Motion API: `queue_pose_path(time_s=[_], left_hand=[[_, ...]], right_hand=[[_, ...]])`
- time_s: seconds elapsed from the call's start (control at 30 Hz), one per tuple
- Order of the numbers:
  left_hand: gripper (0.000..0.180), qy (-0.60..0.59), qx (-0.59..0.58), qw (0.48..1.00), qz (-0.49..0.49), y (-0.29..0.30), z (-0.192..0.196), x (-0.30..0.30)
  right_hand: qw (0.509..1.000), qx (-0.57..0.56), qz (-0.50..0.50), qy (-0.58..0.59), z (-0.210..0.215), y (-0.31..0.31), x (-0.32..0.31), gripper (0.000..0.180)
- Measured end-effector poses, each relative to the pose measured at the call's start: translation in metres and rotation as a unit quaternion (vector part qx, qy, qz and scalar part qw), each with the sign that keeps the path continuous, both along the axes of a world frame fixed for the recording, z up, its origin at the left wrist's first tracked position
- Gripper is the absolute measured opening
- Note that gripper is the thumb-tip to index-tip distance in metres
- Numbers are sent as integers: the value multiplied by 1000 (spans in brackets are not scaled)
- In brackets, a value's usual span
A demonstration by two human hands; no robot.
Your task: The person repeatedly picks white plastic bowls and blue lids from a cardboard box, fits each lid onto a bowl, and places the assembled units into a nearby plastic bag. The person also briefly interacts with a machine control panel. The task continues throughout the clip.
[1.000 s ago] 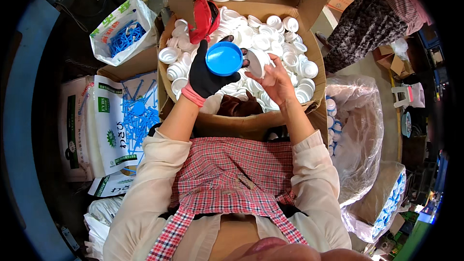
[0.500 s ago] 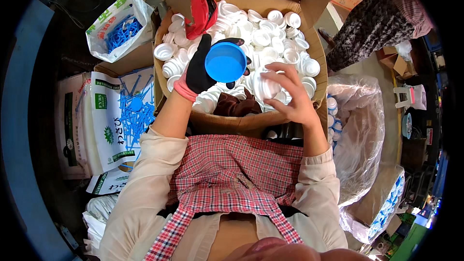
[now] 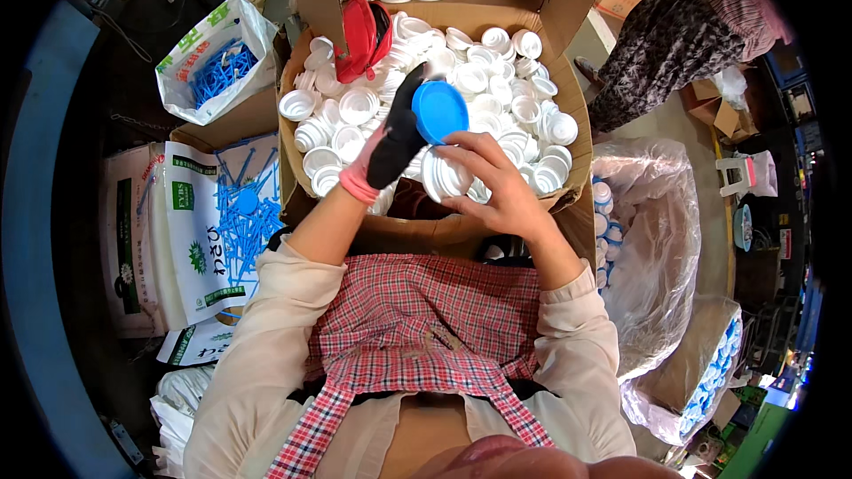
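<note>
My left hand, in a black glove with a pink cuff, is closed on a round blue cap, its flat side tilted to the right. Bare, my right hand grips a white ribbed plastic cap between thumb and fingers. That white cap is just below the blue one, and the fingertips reach the blue cap's lower edge. Both hands are over a cardboard box heaped with loose white plastic caps. Some dark brown cloth lies at the box's near side, partly hidden by my hands.
A red pouch rests at the box's far left. To the left are a white bag of blue sticks and more blue sticks on printed packaging. Clear plastic sheeting covers a container at right. Another person stands far right.
My right hand has moved left with the white cap, up to the blue cap. The left hand has shifted right and turned, so the blue cap is tilted.
</note>
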State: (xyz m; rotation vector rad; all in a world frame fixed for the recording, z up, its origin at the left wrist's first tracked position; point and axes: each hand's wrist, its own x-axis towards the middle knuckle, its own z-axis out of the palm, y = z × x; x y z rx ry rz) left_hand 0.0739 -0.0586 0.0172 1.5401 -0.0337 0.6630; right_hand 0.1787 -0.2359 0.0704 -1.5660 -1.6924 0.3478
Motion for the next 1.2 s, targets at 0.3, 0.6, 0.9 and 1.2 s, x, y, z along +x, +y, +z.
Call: queue_pose_path(time_s=[0.3, 0.6, 0.9, 1.2], left_hand=[[59, -95, -563, 758, -314, 21, 8, -6], [62, -78, -571, 741, -346, 21, 24, -15], [67, -4, -538, 780, -320, 18, 21, -14], [63, 34, -507, 805, -307, -10, 20, -11]], right_hand=[[809, 111, -30, 576, -9, 0, 16, 69], [788, 137, -33, 599, -10, -2, 23, 80], [807, 135, -36, 574, -14, -5, 27, 63], [982, 147, -109, 45, 9, 3, -7, 61]])
